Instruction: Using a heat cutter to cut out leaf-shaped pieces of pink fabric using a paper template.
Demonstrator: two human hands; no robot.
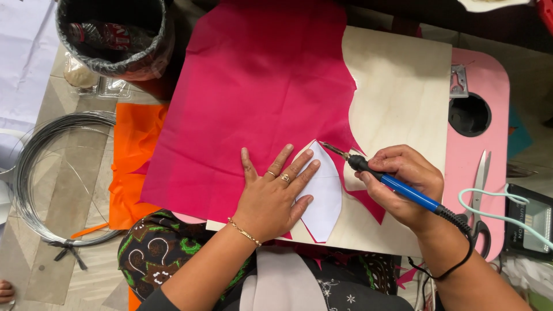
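The right hand (406, 184) has its grip closed round a blue-handled hot cutting tool (391, 183), held like a pen, tip at the far edge of a white paper template (322, 198). The left hand (273, 196) lies open, fingers spread, pinning template and pink fabric (259, 98) to the wooden board (403, 86) on the pink table (484, 75). Best to press flat and trace close along the template's edge, slowly, cord trailing right.

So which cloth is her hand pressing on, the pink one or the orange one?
The pink cloth on the board; the left hand lies flat there. The orange cloth lies untouched beside it.
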